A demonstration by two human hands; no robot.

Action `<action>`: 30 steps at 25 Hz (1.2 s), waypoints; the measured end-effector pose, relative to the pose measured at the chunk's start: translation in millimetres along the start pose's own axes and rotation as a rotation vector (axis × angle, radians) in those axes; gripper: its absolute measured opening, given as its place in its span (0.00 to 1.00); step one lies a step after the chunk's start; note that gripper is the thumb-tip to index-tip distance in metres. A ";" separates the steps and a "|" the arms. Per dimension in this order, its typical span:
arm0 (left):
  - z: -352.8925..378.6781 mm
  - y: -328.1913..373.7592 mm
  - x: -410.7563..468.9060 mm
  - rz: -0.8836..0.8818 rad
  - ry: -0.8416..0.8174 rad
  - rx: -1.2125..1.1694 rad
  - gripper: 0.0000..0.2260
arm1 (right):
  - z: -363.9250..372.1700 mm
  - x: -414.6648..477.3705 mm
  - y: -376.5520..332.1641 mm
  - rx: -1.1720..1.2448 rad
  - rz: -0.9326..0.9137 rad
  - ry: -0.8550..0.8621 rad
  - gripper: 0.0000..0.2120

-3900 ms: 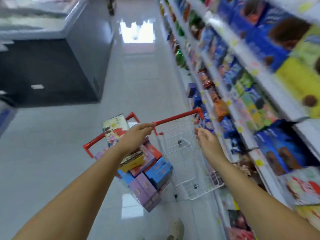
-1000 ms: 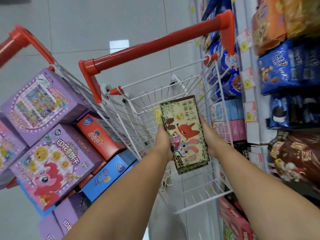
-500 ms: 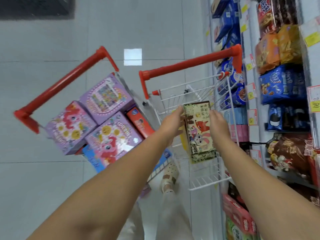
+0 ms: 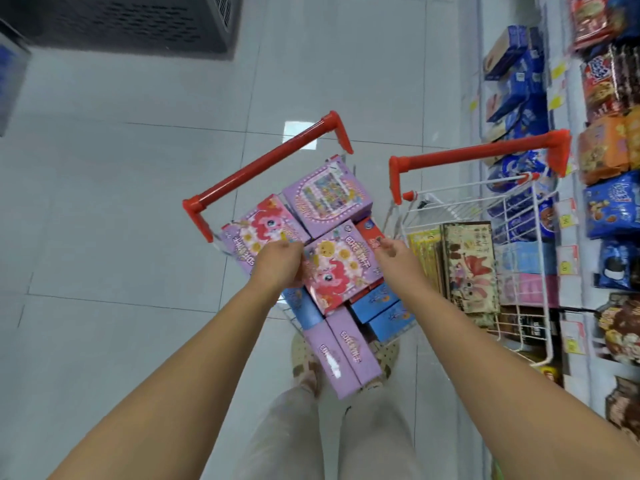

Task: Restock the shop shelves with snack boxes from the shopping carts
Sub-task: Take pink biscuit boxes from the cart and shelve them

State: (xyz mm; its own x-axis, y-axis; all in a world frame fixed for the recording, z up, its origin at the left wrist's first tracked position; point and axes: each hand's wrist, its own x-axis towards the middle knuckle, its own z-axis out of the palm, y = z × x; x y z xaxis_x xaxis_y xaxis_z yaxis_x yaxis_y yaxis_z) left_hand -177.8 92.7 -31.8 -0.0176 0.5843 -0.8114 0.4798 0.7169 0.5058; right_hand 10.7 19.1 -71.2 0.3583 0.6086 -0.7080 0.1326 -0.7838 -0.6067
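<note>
since the pink pony box (image 4: 341, 271) lies topmost in the left cart (image 4: 263, 168), we take it from both sides: the left hand (image 4: 278, 266) curls its fingers over its left edge, while the right hand (image 4: 391, 249), fingers loosely bent and holding nothing, hovers just beside its right corner. the shelves (image 4: 568, 237) stand to our right.

Hands over the loaded left cart (image 4: 264, 168).
The left hand (image 4: 280, 265) grips the pink box (image 4: 341, 270) by its left edge; the right hand (image 4: 393, 251) hovers loose-fingered beside its right corner.
</note>
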 end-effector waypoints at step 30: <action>-113.8 -45.0 23.4 -0.021 -0.074 -0.477 0.17 | 49.5 73.2 -70.3 -0.061 0.088 0.271 0.30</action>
State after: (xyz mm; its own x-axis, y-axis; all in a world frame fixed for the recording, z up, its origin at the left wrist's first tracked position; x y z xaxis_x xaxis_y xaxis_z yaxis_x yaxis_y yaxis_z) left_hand -299.6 117.4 -40.2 0.0479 0.5517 -0.8327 0.0239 0.8328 0.5531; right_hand -18.1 124.9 -98.2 0.6041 0.4888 -0.6295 0.1421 -0.8433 -0.5184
